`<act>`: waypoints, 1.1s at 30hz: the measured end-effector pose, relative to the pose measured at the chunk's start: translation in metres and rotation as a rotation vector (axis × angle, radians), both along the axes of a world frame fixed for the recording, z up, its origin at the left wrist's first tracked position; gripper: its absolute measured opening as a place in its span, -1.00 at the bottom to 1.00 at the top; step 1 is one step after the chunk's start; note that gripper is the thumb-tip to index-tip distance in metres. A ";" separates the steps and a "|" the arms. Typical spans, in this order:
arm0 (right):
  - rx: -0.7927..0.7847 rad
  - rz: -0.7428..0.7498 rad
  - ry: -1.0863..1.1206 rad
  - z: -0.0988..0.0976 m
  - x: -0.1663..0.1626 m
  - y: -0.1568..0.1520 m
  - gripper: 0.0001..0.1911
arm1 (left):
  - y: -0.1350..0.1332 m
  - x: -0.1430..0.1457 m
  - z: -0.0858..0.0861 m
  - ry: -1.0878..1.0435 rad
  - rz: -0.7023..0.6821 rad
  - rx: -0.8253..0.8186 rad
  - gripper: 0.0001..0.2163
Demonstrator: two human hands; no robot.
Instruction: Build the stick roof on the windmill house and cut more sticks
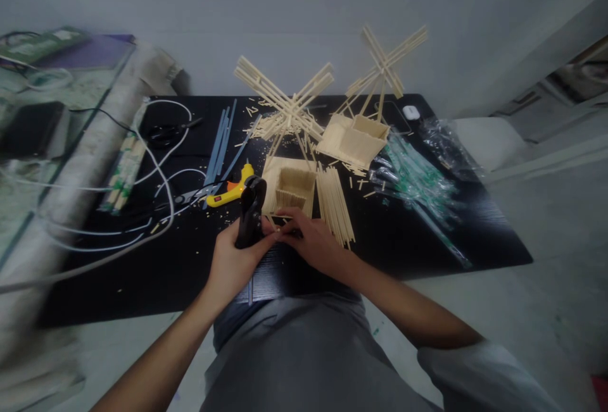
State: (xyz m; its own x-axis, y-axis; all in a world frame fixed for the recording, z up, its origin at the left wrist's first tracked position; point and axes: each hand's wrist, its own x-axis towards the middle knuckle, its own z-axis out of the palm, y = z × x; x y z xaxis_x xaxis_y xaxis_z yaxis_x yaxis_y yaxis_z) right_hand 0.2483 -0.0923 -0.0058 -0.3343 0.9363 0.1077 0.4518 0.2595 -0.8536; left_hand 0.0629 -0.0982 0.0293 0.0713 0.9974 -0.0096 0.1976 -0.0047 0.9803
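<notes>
My left hand [232,257] is closed around a black-handled tool [251,209], whose exact kind I cannot make out; a thin metal part shows below the palm. My right hand [316,241] is closed, its fingertips pinched against my left thumb and fingertips. Whatever small piece lies between them is mostly hidden. Just beyond my fingers stands a windmill-like model [289,181] of pale wooden sticks, with an open box on its base and crossed blades above. Beside my right hand lies a bundle of thin wooden sticks [335,203].
A yellow glue gun [232,187] lies left of the model, near blue-grey strips [221,143] and white cables [161,171]. Behind right stands a second stick model [363,137]. Plastic packaging with green print [418,174] covers the right side. Wood scraps litter the black table [190,279].
</notes>
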 end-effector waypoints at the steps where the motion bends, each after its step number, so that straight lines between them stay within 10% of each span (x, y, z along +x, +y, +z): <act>1: -0.001 0.004 0.007 0.000 0.000 0.000 -0.54 | 0.000 0.000 0.000 0.002 0.003 -0.001 -0.80; 33: -0.032 0.004 -0.013 0.004 -0.001 0.001 -0.56 | -0.003 0.005 0.002 -0.044 0.019 -0.037 -0.75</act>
